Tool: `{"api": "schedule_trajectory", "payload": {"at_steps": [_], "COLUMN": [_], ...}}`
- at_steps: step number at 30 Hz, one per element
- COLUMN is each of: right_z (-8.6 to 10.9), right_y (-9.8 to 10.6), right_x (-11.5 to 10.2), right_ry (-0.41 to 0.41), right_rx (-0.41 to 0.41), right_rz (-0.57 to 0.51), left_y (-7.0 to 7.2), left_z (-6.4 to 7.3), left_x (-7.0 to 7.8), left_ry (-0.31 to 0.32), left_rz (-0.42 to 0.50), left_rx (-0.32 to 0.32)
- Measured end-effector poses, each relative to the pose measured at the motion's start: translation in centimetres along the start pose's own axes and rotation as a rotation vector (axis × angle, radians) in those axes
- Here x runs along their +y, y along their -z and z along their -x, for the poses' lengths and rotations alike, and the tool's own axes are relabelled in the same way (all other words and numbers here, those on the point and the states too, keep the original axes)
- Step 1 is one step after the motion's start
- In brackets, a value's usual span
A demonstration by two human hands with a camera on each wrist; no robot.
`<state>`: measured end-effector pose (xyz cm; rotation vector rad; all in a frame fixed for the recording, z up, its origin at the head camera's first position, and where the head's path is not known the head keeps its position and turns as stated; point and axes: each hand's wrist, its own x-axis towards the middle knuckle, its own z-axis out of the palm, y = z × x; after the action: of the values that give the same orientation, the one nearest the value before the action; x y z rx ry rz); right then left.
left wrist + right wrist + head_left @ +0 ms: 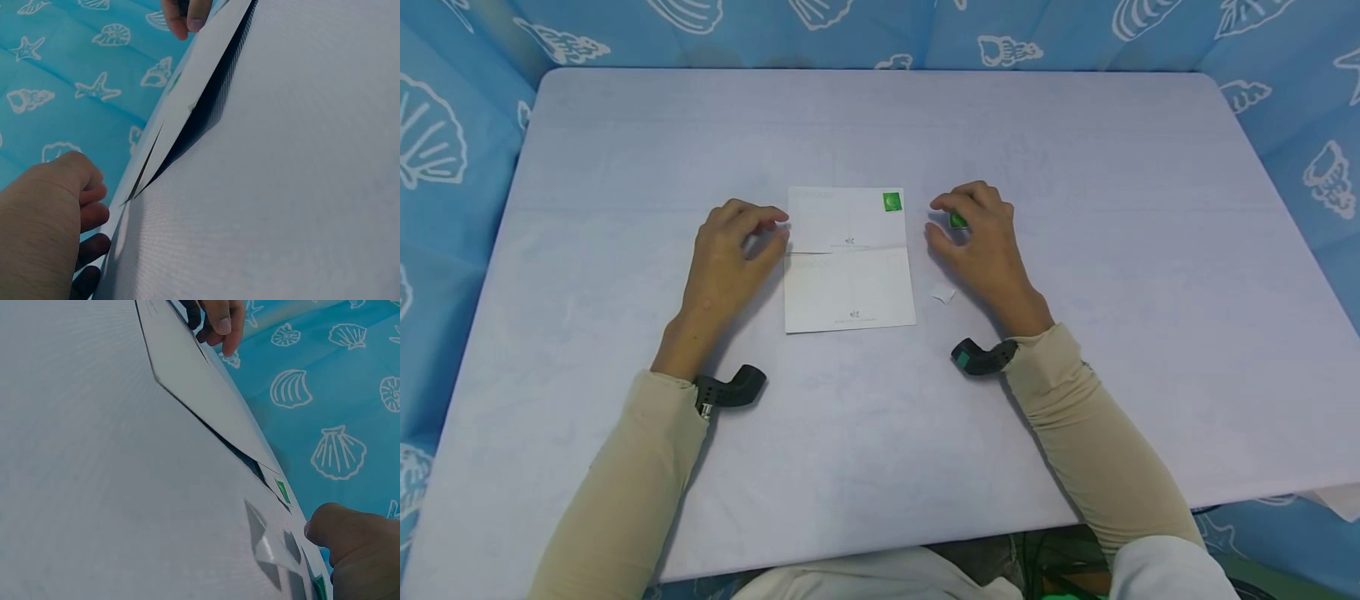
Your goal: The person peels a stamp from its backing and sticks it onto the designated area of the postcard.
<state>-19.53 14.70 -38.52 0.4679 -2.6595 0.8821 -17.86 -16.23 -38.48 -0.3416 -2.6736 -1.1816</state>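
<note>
Two white envelope-like cards (850, 292) lie one above the other on the table, each with a small printed mark at its lower middle. A green stamp (892, 202) sits in the upper card's top right corner. My left hand (727, 246) is at the cards' left edge, fingers loosely bent, thumb and index tips apart and nothing between them. To the right of the cards, my right hand (981, 237) hovers with thumb and index parted. Another green stamp (957, 220) shows behind its fingers, partly hidden; in the right wrist view that stamp (320, 586) lies low by the fingers.
A small curled white paper scrap (943, 294) lies between the lower card and my right wrist. White cloth covers the table (850, 433). A blue shell-patterned curtain (917, 33) hangs along the back and sides.
</note>
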Motion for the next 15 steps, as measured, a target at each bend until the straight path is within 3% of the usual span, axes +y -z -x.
{"api": "schedule_trajectory", "payload": {"at_steps": [9,15], "right_z": [0.08,0.34], "right_y": [0.4,0.81], "right_x": [0.38,0.73], "right_ry": [-0.041,-0.043], "right_rx": [-0.019,0.019], "right_rz": [0.017,-0.008], "left_y": [0.01,-0.12], "left_z": [-0.02,0.1], "left_x": [0.21,0.37], "left_ry": [0.008,-0.024], "left_rz": [0.043,0.105], "left_rx": [-0.008,0.015]}}
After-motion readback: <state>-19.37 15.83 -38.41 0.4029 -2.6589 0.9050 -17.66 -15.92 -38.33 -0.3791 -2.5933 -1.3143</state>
